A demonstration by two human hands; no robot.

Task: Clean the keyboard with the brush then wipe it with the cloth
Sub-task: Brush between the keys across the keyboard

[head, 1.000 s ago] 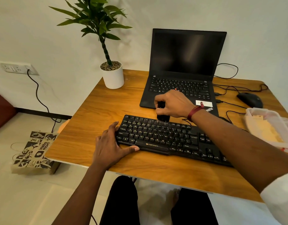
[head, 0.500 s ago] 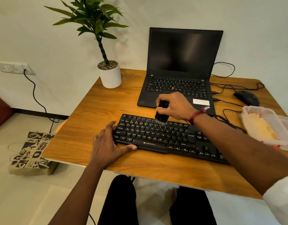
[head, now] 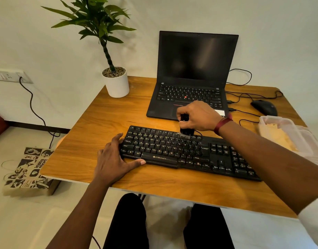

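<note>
Saw right hand [head: 199,115] curled tight round brush [head: 186,131], bristles down on keyboard [head: 172,150] top row, under knuckles, sweeping grit. Left hand [head: 113,159] flat, fingers straight, pressed on keyboard's end; I judged it bracing against sliding.

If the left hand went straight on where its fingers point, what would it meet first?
Probably nothing soon. The left hand touches the keyboard at its left end; its fingers aim over bare table toward the gap between the white pot and the laptop. Depth is unclear.
</note>
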